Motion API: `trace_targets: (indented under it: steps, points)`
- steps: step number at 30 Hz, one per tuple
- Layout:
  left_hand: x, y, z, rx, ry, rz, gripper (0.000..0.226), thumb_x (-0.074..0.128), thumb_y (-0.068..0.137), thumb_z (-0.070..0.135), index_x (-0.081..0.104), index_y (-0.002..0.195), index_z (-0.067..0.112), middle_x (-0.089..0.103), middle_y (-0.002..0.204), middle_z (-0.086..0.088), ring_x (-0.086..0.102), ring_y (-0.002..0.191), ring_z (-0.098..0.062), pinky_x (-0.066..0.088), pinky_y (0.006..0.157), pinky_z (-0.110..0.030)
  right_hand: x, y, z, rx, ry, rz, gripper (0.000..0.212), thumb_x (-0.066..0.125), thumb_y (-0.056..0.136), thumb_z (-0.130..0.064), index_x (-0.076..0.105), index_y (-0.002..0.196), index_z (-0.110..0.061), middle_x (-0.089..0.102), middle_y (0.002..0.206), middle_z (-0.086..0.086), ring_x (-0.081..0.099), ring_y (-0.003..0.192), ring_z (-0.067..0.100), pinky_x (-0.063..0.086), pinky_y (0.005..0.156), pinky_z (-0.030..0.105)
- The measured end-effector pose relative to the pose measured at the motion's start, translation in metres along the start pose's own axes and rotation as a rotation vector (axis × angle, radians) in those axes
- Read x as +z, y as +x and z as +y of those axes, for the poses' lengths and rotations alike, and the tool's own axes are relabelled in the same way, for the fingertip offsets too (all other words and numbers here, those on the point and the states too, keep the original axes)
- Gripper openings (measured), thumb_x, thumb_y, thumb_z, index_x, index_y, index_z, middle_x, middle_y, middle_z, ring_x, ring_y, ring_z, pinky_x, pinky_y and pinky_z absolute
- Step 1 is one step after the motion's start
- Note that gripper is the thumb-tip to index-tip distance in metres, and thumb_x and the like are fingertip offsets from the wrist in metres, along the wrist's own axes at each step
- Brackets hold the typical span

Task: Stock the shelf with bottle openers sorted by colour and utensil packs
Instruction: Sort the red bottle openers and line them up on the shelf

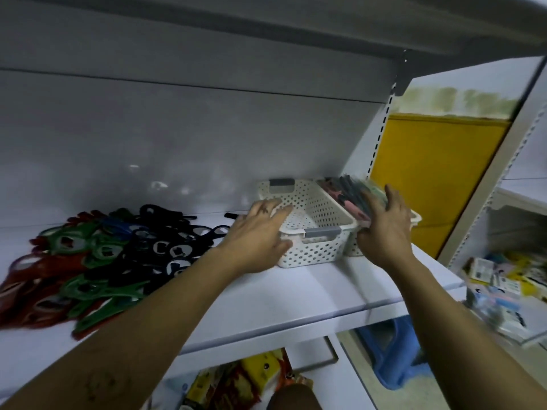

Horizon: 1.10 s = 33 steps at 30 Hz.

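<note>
A mixed heap of red, green, blue and black bottle openers [97,253] lies on the left of the white shelf [266,300]. To its right stands an empty white perforated basket [319,229] with grey handles. My left hand [257,235] rests on that basket's near left corner, fingers spread over the rim. A second white basket [416,217] sits against its right side and holds utensil packs [346,193]. My right hand [384,229] lies over the front of the second basket, fingers stretched onto the packs.
The slotted shelf upright [381,134] stands just behind the baskets. A yellow panel [435,179] is beyond it. Packaged goods [503,288] fill a lower right shelf. A blue stool [393,350] and more packets [245,383] are below.
</note>
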State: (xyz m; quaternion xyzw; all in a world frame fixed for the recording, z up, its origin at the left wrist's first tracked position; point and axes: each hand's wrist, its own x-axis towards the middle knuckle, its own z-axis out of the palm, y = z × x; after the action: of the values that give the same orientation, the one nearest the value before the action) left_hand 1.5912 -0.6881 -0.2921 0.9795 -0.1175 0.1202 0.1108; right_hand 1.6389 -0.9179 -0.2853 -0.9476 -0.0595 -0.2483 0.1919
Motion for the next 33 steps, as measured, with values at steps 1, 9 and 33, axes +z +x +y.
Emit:
trace_targets:
  steps: [1,9,33]
  points:
    - [-0.002,-0.007,-0.01,-0.014,0.01,0.027,0.069,0.049,0.096,0.046,0.015,0.153,0.029,0.012,0.162,0.003,0.009,0.147,-0.018,0.021,0.116,-0.045,-0.001,-0.005,-0.014,-0.084,0.043,0.046,0.076,0.068,0.078,-0.005,0.041,0.145,-0.029,0.015,0.16,0.013,0.008,0.147,0.034,0.013,0.118,0.057]
    - [-0.024,-0.091,-0.108,-0.209,0.166,0.026,0.062,0.042,0.095,0.055,0.029,0.15,0.027,0.024,0.158,0.003,0.017,0.146,-0.02,0.016,0.119,-0.044,0.051,-0.06,-0.143,-0.559,0.286,-0.095,0.05,0.061,0.08,-0.009,0.061,0.129,-0.02,0.051,0.14,0.013,0.043,0.131,0.033,0.034,0.112,0.044]
    - [-0.02,-0.224,-0.227,-0.564,-0.192,0.336,0.048,0.045,0.089,0.044,0.051,0.136,0.036,0.044,0.146,0.008,0.047,0.126,-0.02,0.039,0.107,-0.042,0.122,-0.052,-0.327,-0.7,0.003,-0.805,0.046,0.067,0.087,-0.038,0.055,0.132,-0.04,0.057,0.133,-0.001,0.053,0.118,0.024,0.048,0.095,0.037]
